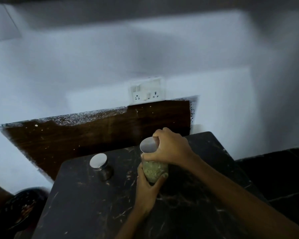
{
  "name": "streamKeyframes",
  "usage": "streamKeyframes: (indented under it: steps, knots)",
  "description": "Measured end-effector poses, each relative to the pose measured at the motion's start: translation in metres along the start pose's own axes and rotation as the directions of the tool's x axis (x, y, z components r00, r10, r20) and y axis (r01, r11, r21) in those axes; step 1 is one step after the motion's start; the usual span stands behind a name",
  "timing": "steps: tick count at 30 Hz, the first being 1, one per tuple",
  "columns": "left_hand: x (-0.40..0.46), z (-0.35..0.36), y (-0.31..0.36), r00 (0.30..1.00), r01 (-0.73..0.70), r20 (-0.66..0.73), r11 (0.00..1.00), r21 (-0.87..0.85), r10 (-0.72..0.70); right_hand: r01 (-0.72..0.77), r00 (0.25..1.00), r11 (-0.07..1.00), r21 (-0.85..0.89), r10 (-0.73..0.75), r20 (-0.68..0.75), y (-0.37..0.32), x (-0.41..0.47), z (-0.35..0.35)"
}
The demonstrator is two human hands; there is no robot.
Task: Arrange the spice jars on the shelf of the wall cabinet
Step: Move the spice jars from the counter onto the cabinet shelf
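Together, left hand (148, 182) and right hand (171, 147) grip a glass jar (154, 170), fingers clamped; a steel-lidded jar (101, 167) stands at nine o'clock on the scratched black surface (86, 204).

Clearance, centre of frame
Second jar (101, 167) stands left of the held jar (154, 170); bare dark tabletop (86, 204) lies open at lower left.

No text, label, brand or number is legible on anything.

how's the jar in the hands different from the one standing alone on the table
The held jar shows greenish contents through clear glass; the lone jar looks dark.
The held jar is gripped by the left hand at its base and the right hand at its lid; the lone jar stands untouched.
Both have round shiny metal lids.
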State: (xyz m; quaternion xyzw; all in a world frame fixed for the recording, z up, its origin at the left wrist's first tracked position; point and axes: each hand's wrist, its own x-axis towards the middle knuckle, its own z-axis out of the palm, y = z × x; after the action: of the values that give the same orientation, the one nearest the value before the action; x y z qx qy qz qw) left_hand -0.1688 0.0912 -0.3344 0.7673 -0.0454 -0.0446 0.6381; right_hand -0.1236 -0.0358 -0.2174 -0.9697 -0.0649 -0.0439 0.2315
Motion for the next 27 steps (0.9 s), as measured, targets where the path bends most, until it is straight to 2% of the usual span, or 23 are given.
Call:
streamKeyframes:
  steps: [3, 5, 9, 11, 14, 17, 19, 21, 24, 25, 27]
  knots:
    - [0.0, 0.028, 0.02, 0.999, -0.029, -0.029, 0.998, -0.061, 0.028, 0.017, 0.999, 1.0, -0.021, -0.018, -0.051, 0.015, -0.005, -0.023]
    - [0.002, 0.037, 0.032, 0.998, -0.055, -0.033, 0.994, -0.09, 0.052, 0.058, 0.998, 0.997, 0.055, -0.055, -0.043, 0.021, -0.006, -0.037]
    - [0.011, 0.04, 0.051, 0.994, -0.101, 0.039, 0.992, -0.071, 0.104, 0.167, 0.963, 0.954, 0.25, -0.212, 0.165, 0.028, 0.001, -0.065]
    - [0.015, 0.037, 0.06, 0.994, -0.079, 0.063, 0.993, -0.092, 0.085, 0.169, 0.949, 0.941, 0.292, -0.235, 0.208, 0.029, 0.004, -0.079]
    - [0.02, 0.032, 0.07, 0.996, -0.049, 0.061, 0.984, -0.173, 0.06, 0.173, 0.977, 0.934, 0.312, -0.204, 0.069, 0.027, 0.007, -0.088]
    - [0.024, 0.034, 0.079, 0.998, -0.039, 0.041, 0.962, -0.269, 0.052, 0.095, 0.985, 0.948, 0.302, -0.046, -0.167, 0.023, 0.007, -0.083]
    - [0.027, 0.035, 0.084, 0.998, -0.015, 0.053, 0.947, -0.322, 0.034, 0.047, 0.968, 0.956, 0.29, 0.028, -0.247, 0.02, 0.007, -0.082]
    - [0.029, 0.032, 0.088, 0.995, 0.026, 0.099, 0.927, -0.373, 0.012, 0.086, 0.983, 0.939, 0.334, -0.026, -0.182, 0.018, 0.008, -0.092]
    - [0.033, 0.024, 0.091, 0.975, 0.125, 0.222, 0.887, -0.445, -0.026, 0.084, 0.979, 0.858, 0.507, -0.165, 0.117, 0.012, 0.008, -0.119]
    - [0.035, 0.021, 0.092, 0.964, 0.155, 0.264, 0.877, -0.455, -0.033, 0.067, 0.969, 0.841, 0.536, -0.183, 0.166, 0.01, 0.008, -0.127]
    - [0.036, 0.017, 0.097, 0.936, 0.192, 0.352, 0.868, -0.457, -0.022, 0.065, 0.974, 0.826, 0.559, -0.174, 0.145, 0.006, 0.01, -0.137]
